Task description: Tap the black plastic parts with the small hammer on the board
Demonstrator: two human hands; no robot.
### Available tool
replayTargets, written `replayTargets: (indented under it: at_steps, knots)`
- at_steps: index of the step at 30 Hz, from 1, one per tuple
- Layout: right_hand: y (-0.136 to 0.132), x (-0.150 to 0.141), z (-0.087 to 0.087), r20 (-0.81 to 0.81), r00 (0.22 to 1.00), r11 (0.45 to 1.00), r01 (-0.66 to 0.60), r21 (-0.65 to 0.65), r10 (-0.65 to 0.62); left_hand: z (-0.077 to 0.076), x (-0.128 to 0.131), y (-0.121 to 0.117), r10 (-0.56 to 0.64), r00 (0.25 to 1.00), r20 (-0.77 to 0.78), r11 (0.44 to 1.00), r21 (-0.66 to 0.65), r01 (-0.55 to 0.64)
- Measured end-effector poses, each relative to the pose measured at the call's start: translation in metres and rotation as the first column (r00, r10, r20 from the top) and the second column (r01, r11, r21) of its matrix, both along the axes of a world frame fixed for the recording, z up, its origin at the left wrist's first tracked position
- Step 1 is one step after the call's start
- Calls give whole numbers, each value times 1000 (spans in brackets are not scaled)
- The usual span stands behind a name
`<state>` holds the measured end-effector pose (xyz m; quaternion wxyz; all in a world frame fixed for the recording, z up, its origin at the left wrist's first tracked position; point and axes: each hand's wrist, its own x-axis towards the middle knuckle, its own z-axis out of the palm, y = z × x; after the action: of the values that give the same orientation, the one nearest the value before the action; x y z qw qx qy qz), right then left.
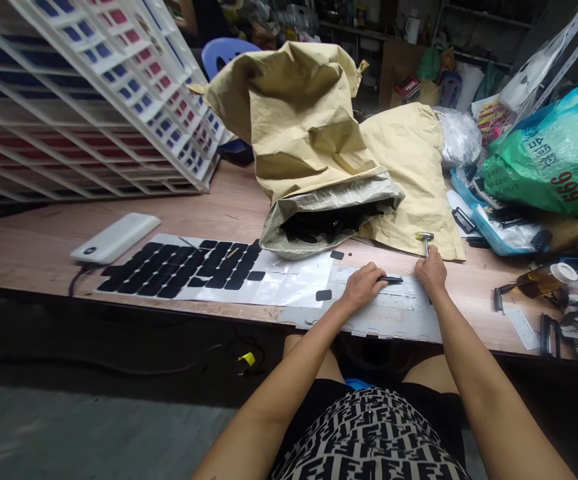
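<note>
My left hand is closed on one end of a slim black piece, holding it low over a grey board at the table's front edge. In my right hand is a small hammer with a yellowish and metal head. Its head points up and away from me, to the right of the black piece. Left of the board lies a white sheet bearing rows of black rounded pads. One loose black pad rests between the sheet and my left hand.
An open tan sack holding black parts stands behind the sheet, beside another tan sack. White crates rise at left, near a white power bank. At right are a blue basket, green bag and amber bottle.
</note>
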<state>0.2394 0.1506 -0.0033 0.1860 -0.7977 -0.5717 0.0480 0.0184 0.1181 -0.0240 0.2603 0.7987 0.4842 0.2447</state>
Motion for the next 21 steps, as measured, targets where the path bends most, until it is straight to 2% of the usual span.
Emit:
replayTargets:
  at_steps: [4, 9, 12, 14, 18, 21]
  knots:
    - [2, 2, 1, -21, 1000, 1000, 3, -7, -3, -10, -3, 4, 11, 997, 74, 1000, 7, -11]
    - [-5, 5, 14, -142, 990, 1000, -20, 24, 23, -12, -4, 10, 53, 988, 142, 994, -99, -39]
    - [-31, -2, 27, -255, 950, 973, -134, 186, 179, -11, -4, 11, 73, 982, 174, 990, -128, -51]
    - [-56, -11, 34, -333, 891, 941, -234, 245, 308, -9, -3, 10, 85, 979, 185, 989, -136, -60]
    - [-101, -30, 37, -454, 784, 903, -402, 149, 424, -5, -2, 10, 122, 977, 177, 979, -185, -89]
    - [-117, -38, 33, -485, 755, 887, -450, 105, 441, -2, 0, 9, 152, 973, 174, 968, -225, -111]
